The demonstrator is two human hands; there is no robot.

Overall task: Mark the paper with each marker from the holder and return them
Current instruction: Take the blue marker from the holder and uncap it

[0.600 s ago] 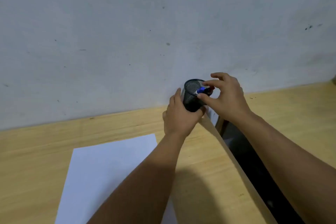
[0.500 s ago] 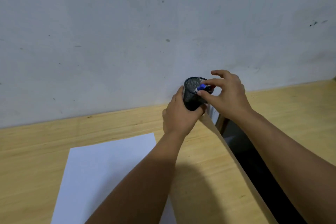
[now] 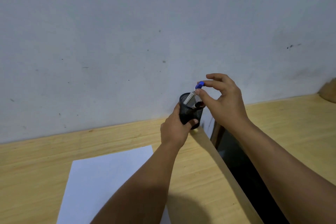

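A black mesh holder stands near the wall at the right edge of the wooden table. My left hand wraps around its side. My right hand pinches the blue-capped marker by its cap end, thumb and forefinger closed on it. The marker is tilted, its white barrel half out of the holder. A red-capped marker rests inside, against the rim. A blank white paper lies flat on the table in front, partly hidden by my left forearm.
A light wooden table butts against a grey-white wall. A dark gap separates it from a second wooden surface on the right. A brown object shows at the far right edge.
My right hand has risen, drawing the blue-capped marker partway up out of the holder. My left hand still holds the holder in the same spot.
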